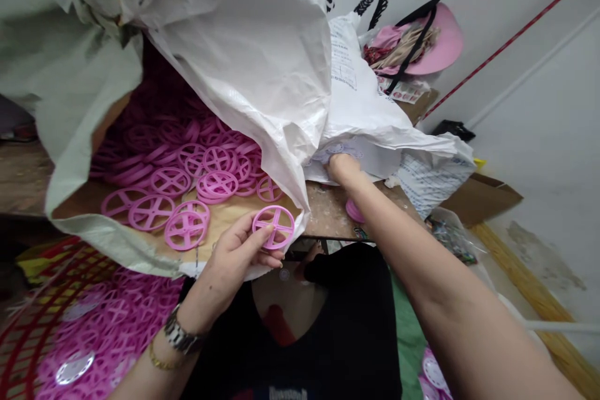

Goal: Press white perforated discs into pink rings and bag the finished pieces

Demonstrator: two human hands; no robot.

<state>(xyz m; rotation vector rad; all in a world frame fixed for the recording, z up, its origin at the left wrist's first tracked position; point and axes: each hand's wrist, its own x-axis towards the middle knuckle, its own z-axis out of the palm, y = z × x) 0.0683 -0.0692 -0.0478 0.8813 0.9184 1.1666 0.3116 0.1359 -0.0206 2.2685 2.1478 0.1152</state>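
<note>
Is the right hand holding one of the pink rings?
No, the left hand holds the pink ring; the right hand reaches into the white sack.

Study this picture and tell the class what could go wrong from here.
The pink spoked plastic ring sits between the thumb and fingers of the left hand, so it could slip.

Loose pink rings lie near the lip of the open white woven sack; a bump might spill some.

The right hand reaches into a white printed bag, its fingertips hard to see, so it may grab badly.
</note>
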